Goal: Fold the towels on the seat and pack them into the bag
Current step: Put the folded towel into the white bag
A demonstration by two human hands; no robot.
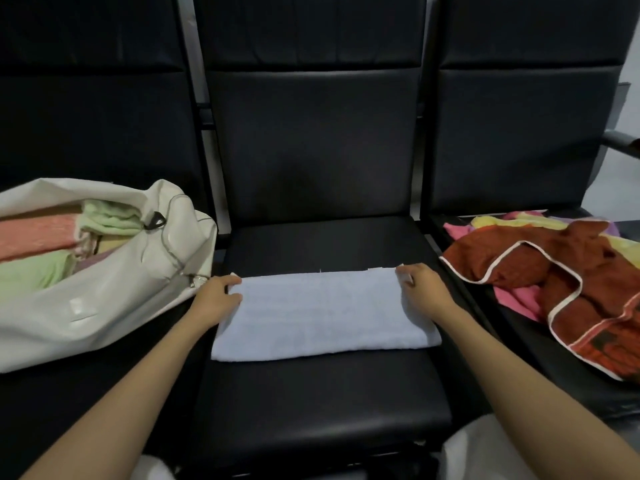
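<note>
l hand [216,296] & r hand [420,289] grip far corners of white towel [322,313]; bag [121,299] near its l edge, bare seat [322,244] beyond.

white towel [322,313]: soft terry cloth, matt, with a fine even nap and faint ribs running across it
seat [322,393]: black leather-like covering, smooth, with a dull sheen along the front edge
bag [86,323]: white plastic-like sheet, smooth, slightly glossy, creased
folded towels in the bag [38,237]: pink and green terry cloth, matt, ribbed
brown towel [561,261]: fuzzy matt cloth, edged with smooth white binding
post between the backrests [189,46]: grey, apparently metal, matt
</note>
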